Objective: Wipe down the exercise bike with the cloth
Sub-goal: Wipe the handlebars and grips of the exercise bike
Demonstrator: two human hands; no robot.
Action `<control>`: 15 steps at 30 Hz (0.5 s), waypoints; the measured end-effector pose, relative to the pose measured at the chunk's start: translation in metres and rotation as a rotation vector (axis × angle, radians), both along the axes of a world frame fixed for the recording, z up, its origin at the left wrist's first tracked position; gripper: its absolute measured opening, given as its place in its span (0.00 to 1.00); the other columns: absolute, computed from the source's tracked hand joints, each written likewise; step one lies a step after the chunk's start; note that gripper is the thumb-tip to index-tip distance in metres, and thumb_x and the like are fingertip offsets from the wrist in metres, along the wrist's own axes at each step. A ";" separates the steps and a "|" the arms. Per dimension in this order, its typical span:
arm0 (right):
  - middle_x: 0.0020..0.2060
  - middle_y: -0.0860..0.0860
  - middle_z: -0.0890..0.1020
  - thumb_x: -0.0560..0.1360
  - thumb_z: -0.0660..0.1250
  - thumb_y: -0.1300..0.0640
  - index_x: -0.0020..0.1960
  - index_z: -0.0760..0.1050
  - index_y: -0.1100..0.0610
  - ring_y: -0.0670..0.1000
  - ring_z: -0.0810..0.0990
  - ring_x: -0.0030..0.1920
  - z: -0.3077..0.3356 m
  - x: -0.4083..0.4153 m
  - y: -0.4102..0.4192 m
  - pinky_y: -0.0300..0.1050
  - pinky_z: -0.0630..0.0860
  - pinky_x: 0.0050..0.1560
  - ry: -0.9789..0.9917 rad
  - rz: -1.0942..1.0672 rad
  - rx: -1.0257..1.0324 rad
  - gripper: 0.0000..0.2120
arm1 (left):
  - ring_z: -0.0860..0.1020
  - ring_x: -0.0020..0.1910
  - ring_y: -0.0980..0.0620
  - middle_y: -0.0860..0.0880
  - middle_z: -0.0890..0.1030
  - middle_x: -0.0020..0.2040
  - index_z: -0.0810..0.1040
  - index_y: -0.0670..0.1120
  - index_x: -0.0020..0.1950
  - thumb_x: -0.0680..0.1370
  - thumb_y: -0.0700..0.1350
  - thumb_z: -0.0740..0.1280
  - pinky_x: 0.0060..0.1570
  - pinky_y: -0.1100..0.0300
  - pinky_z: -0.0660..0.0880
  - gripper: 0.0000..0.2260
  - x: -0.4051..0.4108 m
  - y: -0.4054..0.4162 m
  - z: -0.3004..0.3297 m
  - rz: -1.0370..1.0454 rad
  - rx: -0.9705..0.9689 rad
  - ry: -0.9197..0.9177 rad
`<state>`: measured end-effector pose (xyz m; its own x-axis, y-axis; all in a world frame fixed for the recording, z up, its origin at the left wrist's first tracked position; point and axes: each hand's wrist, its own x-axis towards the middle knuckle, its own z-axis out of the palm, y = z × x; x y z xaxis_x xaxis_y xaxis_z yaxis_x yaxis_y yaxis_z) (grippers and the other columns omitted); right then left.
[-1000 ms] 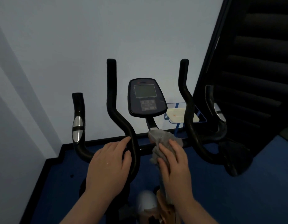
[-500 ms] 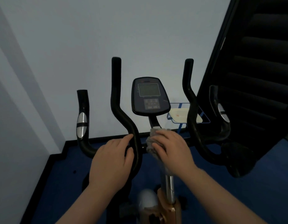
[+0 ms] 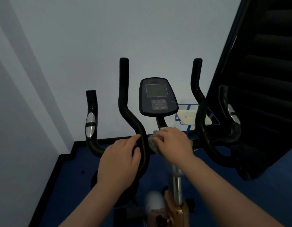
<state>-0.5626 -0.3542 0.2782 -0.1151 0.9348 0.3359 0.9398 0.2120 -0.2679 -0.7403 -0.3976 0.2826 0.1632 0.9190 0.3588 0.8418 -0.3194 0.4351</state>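
Pressing crumpled grey cloth [image 3: 154,141] under right hand [image 3: 174,141], left hand [image 3: 119,159] on curved black handlebar [image 3: 133,122]

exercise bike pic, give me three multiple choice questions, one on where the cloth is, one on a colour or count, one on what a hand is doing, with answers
1. Where is the cloth?
A. on the console screen
B. on the crossbar just below the console stem
C. on the floor

2. What colour is the floor?
A. blue
B. red
C. white

3. What is the left hand doing?
A. hanging free
B. pressing a console button
C. resting on the curved black handlebar

Answers
1. B: the right hand presses the grey cloth against the bar under the console.
2. A: the floor around the bike is dark blue.
3. C: its fingers lie over the bend of the handlebar, thumb alongside it.
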 end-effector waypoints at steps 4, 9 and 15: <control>0.51 0.45 0.80 0.80 0.61 0.52 0.57 0.79 0.49 0.47 0.75 0.54 -0.007 0.003 -0.014 0.38 0.63 0.56 -0.017 0.131 0.073 0.11 | 0.74 0.54 0.57 0.56 0.79 0.56 0.71 0.53 0.71 0.80 0.49 0.57 0.49 0.64 0.65 0.19 0.000 0.000 0.000 -0.012 0.008 -0.010; 0.55 0.45 0.80 0.78 0.66 0.54 0.57 0.80 0.51 0.43 0.73 0.56 -0.010 0.033 -0.025 0.35 0.64 0.55 0.155 0.153 0.083 0.09 | 0.73 0.53 0.59 0.58 0.78 0.56 0.69 0.55 0.72 0.80 0.52 0.53 0.49 0.65 0.61 0.21 -0.002 -0.001 -0.001 -0.014 0.005 0.017; 0.54 0.48 0.80 0.78 0.65 0.55 0.57 0.80 0.53 0.49 0.76 0.57 -0.014 0.009 -0.019 0.45 0.73 0.55 0.162 -0.068 0.080 0.10 | 0.73 0.52 0.58 0.57 0.79 0.55 0.70 0.54 0.72 0.80 0.50 0.56 0.47 0.65 0.62 0.20 -0.001 -0.001 -0.001 -0.008 0.003 0.000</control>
<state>-0.5534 -0.3733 0.2641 0.0088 0.9083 0.4182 0.8988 0.1761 -0.4013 -0.7415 -0.3983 0.2816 0.1708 0.9165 0.3618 0.8391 -0.3278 0.4341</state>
